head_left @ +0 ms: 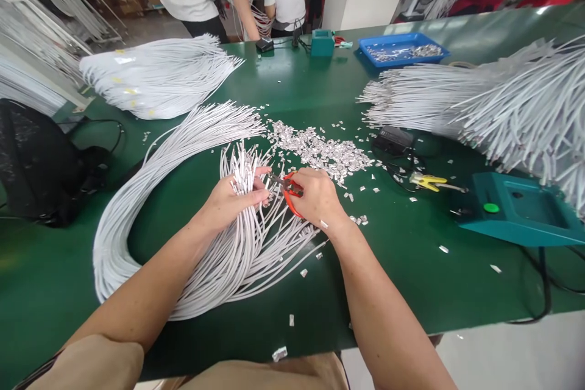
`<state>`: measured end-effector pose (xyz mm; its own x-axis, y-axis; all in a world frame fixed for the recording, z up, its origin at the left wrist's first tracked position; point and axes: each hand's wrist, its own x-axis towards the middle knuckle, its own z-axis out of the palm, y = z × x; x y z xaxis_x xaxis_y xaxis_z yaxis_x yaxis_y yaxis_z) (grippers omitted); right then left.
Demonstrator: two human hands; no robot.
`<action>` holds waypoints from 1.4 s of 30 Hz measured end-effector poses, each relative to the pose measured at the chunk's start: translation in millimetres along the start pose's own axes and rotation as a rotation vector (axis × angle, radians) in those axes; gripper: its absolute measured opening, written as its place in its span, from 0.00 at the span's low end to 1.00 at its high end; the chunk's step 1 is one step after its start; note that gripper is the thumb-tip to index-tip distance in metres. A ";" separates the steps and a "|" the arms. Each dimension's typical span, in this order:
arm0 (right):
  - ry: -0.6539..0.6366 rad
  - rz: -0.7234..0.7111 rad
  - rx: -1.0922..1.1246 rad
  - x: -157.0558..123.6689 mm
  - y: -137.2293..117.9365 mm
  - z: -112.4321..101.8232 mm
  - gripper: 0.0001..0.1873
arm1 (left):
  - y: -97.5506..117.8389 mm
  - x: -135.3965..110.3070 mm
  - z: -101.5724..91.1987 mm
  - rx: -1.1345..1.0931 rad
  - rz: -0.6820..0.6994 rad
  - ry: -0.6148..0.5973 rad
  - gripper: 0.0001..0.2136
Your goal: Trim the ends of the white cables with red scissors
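A long bundle of white cables (114, 213) curves in a loop on the green table. My left hand (233, 198) is closed around a bunch of the cable ends, which stick up above its fingers. In my right hand (317, 195) is a pair of pliers with red-orange handles (290, 204). Their jaws point left, close to the fingertips of my left hand; whether they touch a cable I cannot tell. Just beyond both hands lies a spread of small silvery pieces (329, 152). A small pale piece sticks to my right wrist.
More white cable bundles lie at the back left (159, 76) and at the right (420, 94). A blue tray (404, 64) holds small pieces. A teal device (525, 210), yellow-handled tool (428, 181) and black bag (36, 161) flank the work. People stand or sit beyond the table.
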<state>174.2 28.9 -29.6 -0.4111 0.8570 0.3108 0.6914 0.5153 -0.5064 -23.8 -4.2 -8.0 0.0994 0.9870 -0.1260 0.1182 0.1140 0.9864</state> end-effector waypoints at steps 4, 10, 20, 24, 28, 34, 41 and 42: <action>0.018 -0.052 -0.117 0.4 4.4 0.2 0.11 | -0.7 0.8 -1.4 0.000 0.005 0.001 0.08; 0.040 0.003 -0.049 0.3 4.6 -0.1 0.18 | -1.4 1.3 -0.4 -0.136 -0.030 -0.013 0.22; -0.103 0.263 0.223 0.5 -9.8 -10.8 0.29 | -1.4 1.4 1.0 -0.155 -0.008 0.001 0.19; -0.132 0.273 0.213 0.4 -16.7 -8.4 0.28 | 1.0 1.2 2.1 -0.075 0.019 0.013 0.13; -0.144 0.269 0.194 0.0 -19.9 -8.2 0.28 | 1.9 0.1 2.6 -0.020 0.045 0.015 0.11; -0.146 0.270 0.096 -0.9 -22.9 -7.1 0.24 | 0.3 -0.4 3.6 0.009 0.030 0.048 0.09; -0.089 0.204 -0.014 -1.3 -21.9 0.6 0.20 | -1.6 -0.3 5.3 0.019 0.010 0.122 0.11; -0.078 0.195 -0.019 -1.5 -21.3 1.4 0.20 | -2.0 -0.4 5.1 0.007 0.010 0.115 0.11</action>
<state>159.3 16.6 -20.4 -0.3130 0.9386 0.1450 0.7731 0.3405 -0.5352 -19.1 -5.4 -10.5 -0.0131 0.9946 -0.1031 0.1249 0.1039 0.9867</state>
